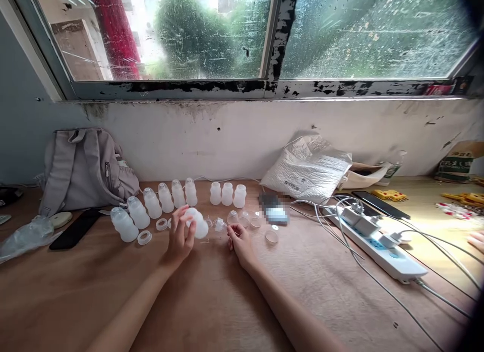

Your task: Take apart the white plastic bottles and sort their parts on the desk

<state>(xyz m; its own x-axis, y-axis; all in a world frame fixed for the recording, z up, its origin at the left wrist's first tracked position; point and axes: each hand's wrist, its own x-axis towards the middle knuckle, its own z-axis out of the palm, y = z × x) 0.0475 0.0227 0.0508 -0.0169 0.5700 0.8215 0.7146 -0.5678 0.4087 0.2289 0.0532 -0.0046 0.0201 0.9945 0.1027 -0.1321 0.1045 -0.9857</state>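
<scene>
My left hand (pixel 180 236) is closed around a small translucent white bottle (pixel 197 222), held just above the wooden table (pixel 227 301). My right hand (pixel 239 241) rests on the table with its fingers curled, fingertips close to a small clear nipple piece (pixel 220 224); whether it grips anything is not clear. A curved row of several similar white bottles (pixel 159 200) stands behind my hands, and three more (pixel 227 194) stand to the right. Loose white rings (pixel 144 237) and clear caps (pixel 245 220) lie around them.
A grey backpack (pixel 85 168) leans on the wall at the left beside a black phone (pixel 73 231) and a plastic bag (pixel 26 236). A white bag (pixel 308 168) and a power strip (pixel 378 246) with cables lie right. Another person's fingers (pixel 477 239) show at the far right.
</scene>
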